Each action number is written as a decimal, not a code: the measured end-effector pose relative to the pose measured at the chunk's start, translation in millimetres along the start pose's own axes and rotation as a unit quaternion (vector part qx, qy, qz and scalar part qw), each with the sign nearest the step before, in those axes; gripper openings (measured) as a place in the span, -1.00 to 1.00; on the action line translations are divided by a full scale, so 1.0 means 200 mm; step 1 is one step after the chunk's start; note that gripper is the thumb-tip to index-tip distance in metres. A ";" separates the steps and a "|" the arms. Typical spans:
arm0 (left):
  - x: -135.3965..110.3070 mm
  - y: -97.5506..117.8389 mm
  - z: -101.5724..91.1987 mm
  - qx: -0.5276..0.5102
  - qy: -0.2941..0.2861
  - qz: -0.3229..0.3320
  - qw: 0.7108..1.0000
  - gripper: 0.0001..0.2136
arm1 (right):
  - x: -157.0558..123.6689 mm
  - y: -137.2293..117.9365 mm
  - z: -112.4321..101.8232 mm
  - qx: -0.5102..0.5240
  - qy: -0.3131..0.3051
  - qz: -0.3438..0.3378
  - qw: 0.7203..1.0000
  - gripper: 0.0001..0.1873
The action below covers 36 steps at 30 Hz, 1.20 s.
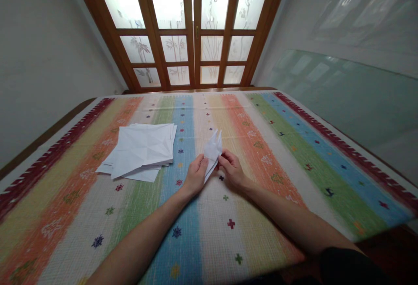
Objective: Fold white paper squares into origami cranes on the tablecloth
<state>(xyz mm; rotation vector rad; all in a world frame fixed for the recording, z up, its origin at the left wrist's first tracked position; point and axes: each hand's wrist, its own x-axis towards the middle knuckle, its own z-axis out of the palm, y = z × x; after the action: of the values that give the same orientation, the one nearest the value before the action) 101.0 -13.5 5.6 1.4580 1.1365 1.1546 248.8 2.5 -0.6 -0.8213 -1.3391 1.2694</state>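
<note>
Folded paper [213,147] (held) well inside the tablecloth edges [342,144].

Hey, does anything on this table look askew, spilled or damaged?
The stack, left of the folded paper, looks askew: its sheets overlap unevenly, and the top sheet shows creases. No spill shows.

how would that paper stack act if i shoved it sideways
The stack would probably slide apart, since its sheets look loose and their edges don't line up. The creased top sheet may flex along its fold lines. Rolling or tipping seems unlikely, as the stack lies low and flat.
</note>
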 end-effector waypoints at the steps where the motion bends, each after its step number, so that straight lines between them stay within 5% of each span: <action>1: 0.00 0.00 0.00 0.009 -0.004 0.001 1.000 -0.65 | 0.00 0.00 0.00 -0.006 0.004 0.002 1.000 -0.75; 4: -0.02 0.00 0.01 0.032 0.011 0.027 0.999 -0.67 | 0.00 -0.01 0.01 -0.046 0.022 0.004 0.999 -0.82; 9: -0.03 0.00 0.02 0.059 0.087 0.065 0.992 -0.23 | -0.01 -0.01 0.01 -0.117 0.046 -0.004 0.992 -0.87; 13: -0.01 0.00 0.02 0.045 0.088 0.082 0.992 -0.55 | -0.01 -0.01 0.00 -0.148 0.045 -0.008 0.988 -0.89; 17: 0.00 0.00 0.01 -0.079 0.074 0.043 0.993 -0.70 | 0.01 -0.01 -0.01 -0.080 0.026 -0.029 0.996 -0.93; 24: 0.02 0.01 0.01 -0.135 0.088 0.006 0.987 -0.86 | 0.01 0.02 0.01 0.120 0.037 0.085 0.988 -0.84; 28: 0.02 0.01 0.01 -0.134 0.075 -0.018 0.988 -0.84 | 0.02 0.01 0.02 0.182 0.038 0.127 0.974 -0.63; 36: 0.03 0.04 -0.03 -0.104 0.060 -0.033 0.992 -0.73 | 0.03 0.03 0.00 0.118 0.066 0.092 0.987 -0.61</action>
<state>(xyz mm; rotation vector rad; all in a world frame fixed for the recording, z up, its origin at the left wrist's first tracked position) 96.3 -7.6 14.9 1.1965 1.1013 1.2867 247.3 10.3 -4.6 -0.8602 -1.0024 1.4591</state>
